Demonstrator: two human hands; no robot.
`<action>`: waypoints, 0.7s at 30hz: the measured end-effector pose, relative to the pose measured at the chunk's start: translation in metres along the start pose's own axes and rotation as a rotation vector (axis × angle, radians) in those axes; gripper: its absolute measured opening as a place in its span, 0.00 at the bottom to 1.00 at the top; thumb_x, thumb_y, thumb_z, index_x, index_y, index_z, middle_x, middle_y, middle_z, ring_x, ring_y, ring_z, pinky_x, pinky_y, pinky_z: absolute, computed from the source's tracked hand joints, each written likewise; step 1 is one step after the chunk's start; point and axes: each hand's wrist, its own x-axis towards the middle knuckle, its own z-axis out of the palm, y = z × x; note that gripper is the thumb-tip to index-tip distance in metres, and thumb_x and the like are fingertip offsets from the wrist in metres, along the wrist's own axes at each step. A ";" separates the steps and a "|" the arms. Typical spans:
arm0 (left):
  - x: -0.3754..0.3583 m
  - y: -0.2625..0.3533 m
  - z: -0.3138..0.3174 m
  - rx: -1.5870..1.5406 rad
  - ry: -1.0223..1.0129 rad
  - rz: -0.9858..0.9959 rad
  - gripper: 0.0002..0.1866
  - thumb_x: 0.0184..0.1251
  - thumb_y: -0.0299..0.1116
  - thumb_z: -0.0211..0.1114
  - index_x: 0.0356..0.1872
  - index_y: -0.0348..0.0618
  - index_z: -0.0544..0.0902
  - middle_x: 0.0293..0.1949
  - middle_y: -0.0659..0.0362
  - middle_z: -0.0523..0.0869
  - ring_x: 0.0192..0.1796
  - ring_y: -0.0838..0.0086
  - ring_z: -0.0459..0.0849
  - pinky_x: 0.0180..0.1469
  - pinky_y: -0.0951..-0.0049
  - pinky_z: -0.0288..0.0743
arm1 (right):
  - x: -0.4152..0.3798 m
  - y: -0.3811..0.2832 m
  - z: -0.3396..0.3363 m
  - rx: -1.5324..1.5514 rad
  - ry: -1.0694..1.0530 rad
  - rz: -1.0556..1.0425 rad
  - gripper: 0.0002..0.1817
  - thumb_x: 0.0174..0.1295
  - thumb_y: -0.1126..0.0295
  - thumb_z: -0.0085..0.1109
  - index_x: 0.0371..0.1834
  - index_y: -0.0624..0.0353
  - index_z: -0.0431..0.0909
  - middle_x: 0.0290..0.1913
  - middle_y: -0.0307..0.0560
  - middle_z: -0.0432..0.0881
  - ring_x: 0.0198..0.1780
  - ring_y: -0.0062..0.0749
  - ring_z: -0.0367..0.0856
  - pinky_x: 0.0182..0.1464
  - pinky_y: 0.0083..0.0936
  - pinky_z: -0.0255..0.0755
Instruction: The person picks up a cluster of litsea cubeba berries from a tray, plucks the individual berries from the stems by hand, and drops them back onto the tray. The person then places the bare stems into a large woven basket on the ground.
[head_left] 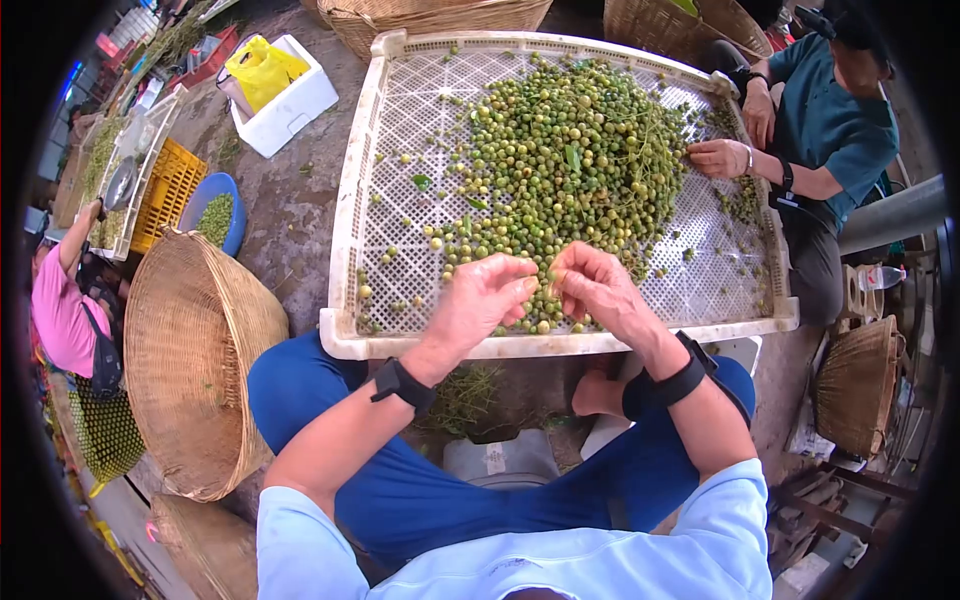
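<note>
A heap of small round green-yellow fruits (560,130), some on thin green stems, lies on a white perforated plastic tray (345,250) in front of me. Over the tray's near edge, my left hand (485,300) is closed in a pinch, thumb against forefinger. My right hand (598,290) pinches close beside it, the fingertips of both nearly meeting. Whatever lies between the fingertips is too small to make out. Loose fruits and a few leaves (421,182) are scattered around and beneath my hands.
Across the tray at right, another person's hand (720,158) touches the heap's edge. A tall wicker basket (190,350) stands at left, near a blue basin (238,215) and a yellow crate (168,190). A white foam box (290,110) sits beyond. Stems (470,395) litter the ground below.
</note>
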 end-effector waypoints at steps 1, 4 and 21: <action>0.001 0.003 0.002 0.024 0.012 0.046 0.12 0.62 0.31 0.59 0.44 0.37 0.76 0.29 0.64 0.80 0.25 0.87 0.76 0.28 0.87 0.72 | -0.002 -0.004 0.004 -0.016 -0.027 0.006 0.05 0.60 0.69 0.48 0.32 0.58 0.70 0.25 0.34 0.75 0.21 0.13 0.70 0.21 0.11 0.63; 0.005 0.004 0.008 0.042 0.015 0.108 0.12 0.61 0.31 0.60 0.44 0.37 0.77 0.27 0.64 0.80 0.23 0.87 0.74 0.24 0.87 0.68 | -0.002 -0.005 0.008 -0.026 -0.089 0.028 0.05 0.60 0.70 0.48 0.31 0.58 0.71 0.25 0.34 0.74 0.22 0.14 0.70 0.23 0.11 0.64; 0.000 0.010 -0.009 -0.386 0.209 0.121 0.06 0.61 0.29 0.60 0.26 0.42 0.75 0.21 0.64 0.77 0.22 0.82 0.76 0.24 0.82 0.70 | -0.003 -0.004 0.021 0.815 0.073 -0.004 0.08 0.64 0.70 0.47 0.43 0.60 0.70 0.25 0.39 0.75 0.18 0.16 0.70 0.19 0.15 0.69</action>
